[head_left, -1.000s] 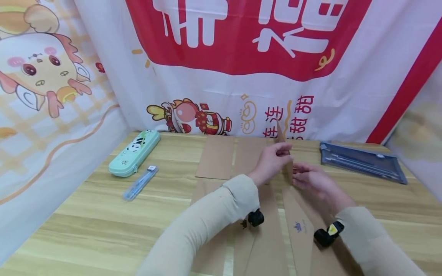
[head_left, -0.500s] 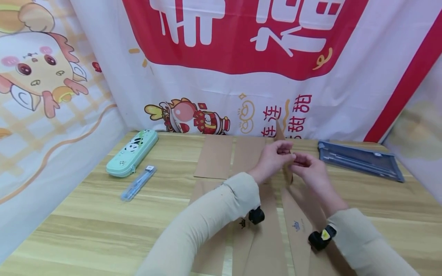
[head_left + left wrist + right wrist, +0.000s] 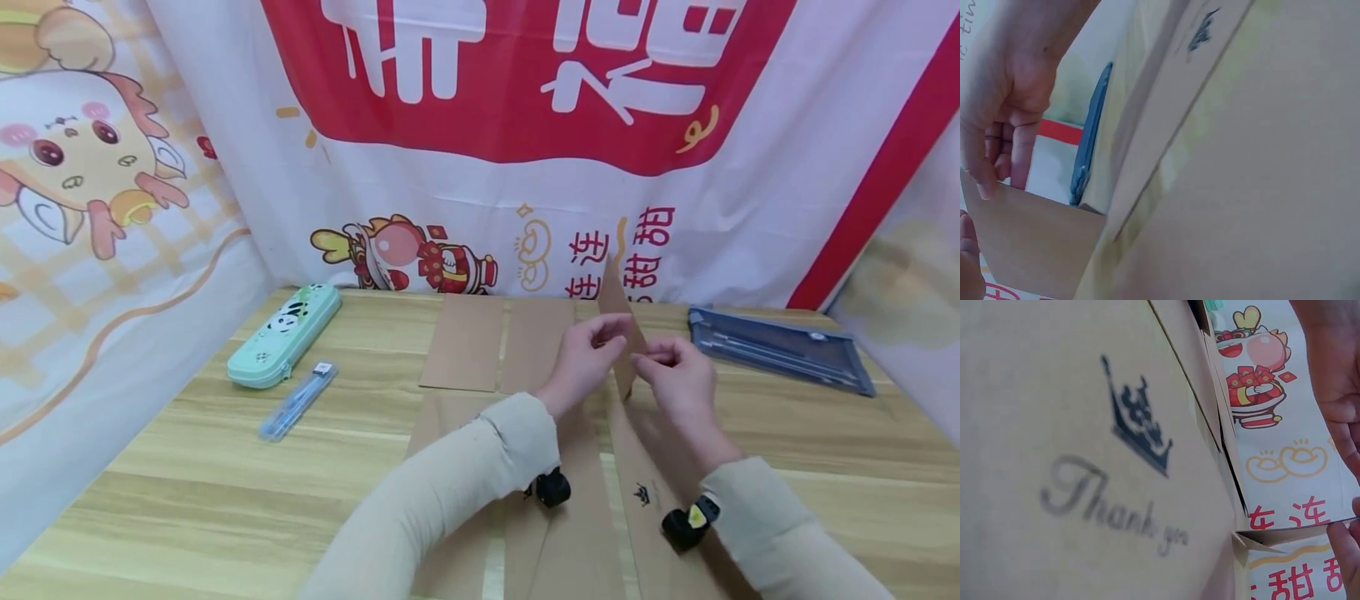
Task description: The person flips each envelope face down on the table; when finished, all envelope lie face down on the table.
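Note:
A brown cardboard flap (image 3: 617, 304) stands upright at the far end of a flat, partly folded cardboard blank (image 3: 588, 517) in the head view. My right hand (image 3: 678, 387) pinches the flap's edge. In the left wrist view, this right hand (image 3: 1019, 81) has its thumb on the near face of the flap (image 3: 1035, 234). My left hand (image 3: 585, 358) curls its fingers and thumb at the flap's left side, and the contact is partly hidden. Close up in the right wrist view, a long panel carries a crown print (image 3: 1141, 422) and "Thank you" lettering.
A mint panda pencil case (image 3: 285, 333) and a clear slim case (image 3: 298, 400) lie at left on the wooden table (image 3: 172, 492). A dark blue mesh pouch (image 3: 780, 348) lies at right. A printed cloth (image 3: 450, 167) hangs behind.
The right hand shifts slightly left along the flap, from its lower edge to beside the left hand's fingertips. The left hand's thumb and index now stand further apart.

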Demonstrator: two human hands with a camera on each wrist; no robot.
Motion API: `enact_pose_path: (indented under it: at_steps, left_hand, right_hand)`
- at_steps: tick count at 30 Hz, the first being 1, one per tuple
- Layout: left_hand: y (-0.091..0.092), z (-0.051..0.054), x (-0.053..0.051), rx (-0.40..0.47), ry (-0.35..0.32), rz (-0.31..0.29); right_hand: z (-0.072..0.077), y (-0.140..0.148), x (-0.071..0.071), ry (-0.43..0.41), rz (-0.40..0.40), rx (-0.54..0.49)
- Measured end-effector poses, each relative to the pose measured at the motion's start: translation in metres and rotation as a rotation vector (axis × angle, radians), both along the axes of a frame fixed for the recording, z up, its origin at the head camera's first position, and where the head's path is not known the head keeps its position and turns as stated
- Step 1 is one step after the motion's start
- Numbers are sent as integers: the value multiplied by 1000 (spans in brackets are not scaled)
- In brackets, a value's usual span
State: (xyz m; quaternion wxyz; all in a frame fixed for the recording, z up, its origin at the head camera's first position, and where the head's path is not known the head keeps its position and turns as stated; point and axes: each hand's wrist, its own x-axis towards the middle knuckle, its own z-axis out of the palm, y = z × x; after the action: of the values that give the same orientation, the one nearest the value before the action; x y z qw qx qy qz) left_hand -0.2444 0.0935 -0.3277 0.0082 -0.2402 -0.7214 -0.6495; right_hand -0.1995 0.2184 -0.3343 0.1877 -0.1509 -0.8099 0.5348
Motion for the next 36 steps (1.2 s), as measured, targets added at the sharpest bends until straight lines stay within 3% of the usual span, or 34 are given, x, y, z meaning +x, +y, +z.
enact_pose_path:
  at_steps: [4,6,15,20,24,29,33,36]
  left_hand:
    - [-1,-7,2,64,-8,6]
    - [-2,-11,2,92,-23,18]
    - [-9,-28,2,136,-161,141]
    - [-11,-35,3,143,-263,187]
    - [-7,-37,4,223,-345,175]
    - [-5,-35,5,276,-386,164]
    - [-5,-33,4,284,-389,177]
    - [-6,-32,3,263,-380,179]
  right_hand:
    - [0,1,1,58,-103,-29]
    - [1,2,2,88,-147,-91]
    - [3,1,1,377,-122,-774]
    - [1,1,1,380,-116,-1011]
    - [-3,2,1,376,-112,-1078]
    - [-7,2,0,374,-114,-1117]
    - [-7,8,2,265,-56,-1094]
    - [-6,21,5,131,80,-1011]
